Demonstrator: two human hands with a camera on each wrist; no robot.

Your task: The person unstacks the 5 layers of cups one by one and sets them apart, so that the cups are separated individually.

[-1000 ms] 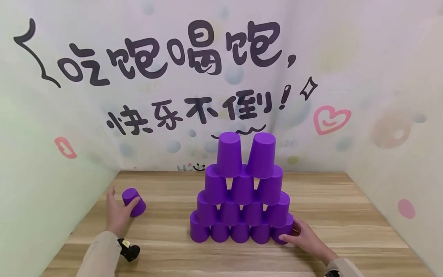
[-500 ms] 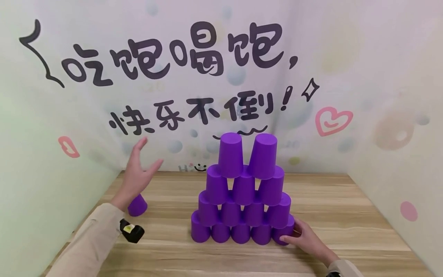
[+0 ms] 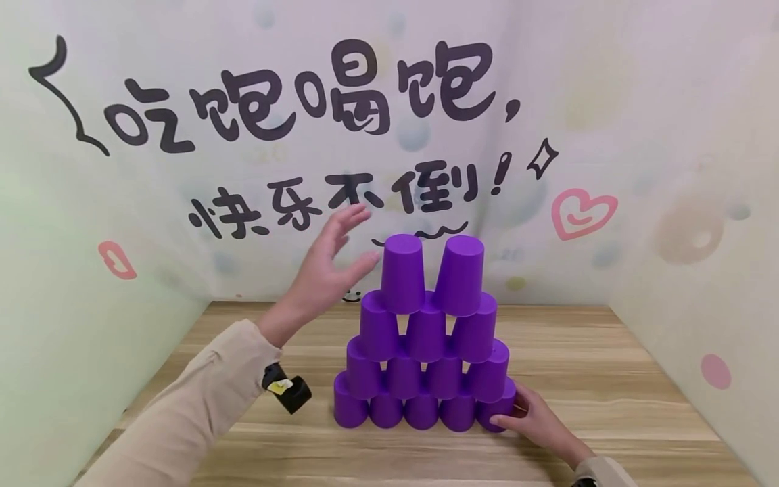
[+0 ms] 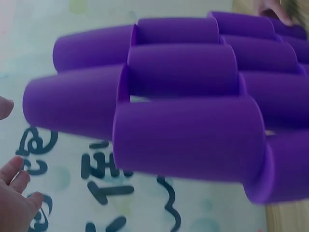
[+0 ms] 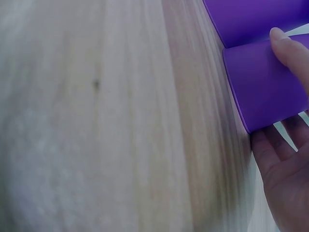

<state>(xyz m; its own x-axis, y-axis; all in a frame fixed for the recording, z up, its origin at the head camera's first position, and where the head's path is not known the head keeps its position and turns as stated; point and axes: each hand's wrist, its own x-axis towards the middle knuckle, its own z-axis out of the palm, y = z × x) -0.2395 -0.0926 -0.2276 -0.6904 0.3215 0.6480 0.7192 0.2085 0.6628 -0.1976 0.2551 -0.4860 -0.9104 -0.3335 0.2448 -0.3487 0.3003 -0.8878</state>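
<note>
Upside-down purple cups stand in a stepped pyramid, with several in the bottom row and two on top. My left hand (image 3: 325, 270), empty with its fingers spread, hovers just left of the top-left cup (image 3: 403, 274). In the left wrist view its fingers (image 4: 17, 193) are apart from the top cups. At the lower right, my right hand (image 3: 544, 426) grips the end cup of the bottom row (image 5: 263, 82), thumb on the near side and fingers round behind. A single cup seen at the left earlier is hidden behind my left forearm.
The pyramid stands on a wood-grain table (image 3: 578, 365). A pale printed sheet (image 3: 255, 155) with black lettering rises behind it, and pale walls flank both sides. A black strap device (image 3: 286, 389) hangs at my left wrist.
My left hand has let go of the single cup at the left, risen and swung right to beside the top row. My right hand has stayed at the bottom-right cup.
</note>
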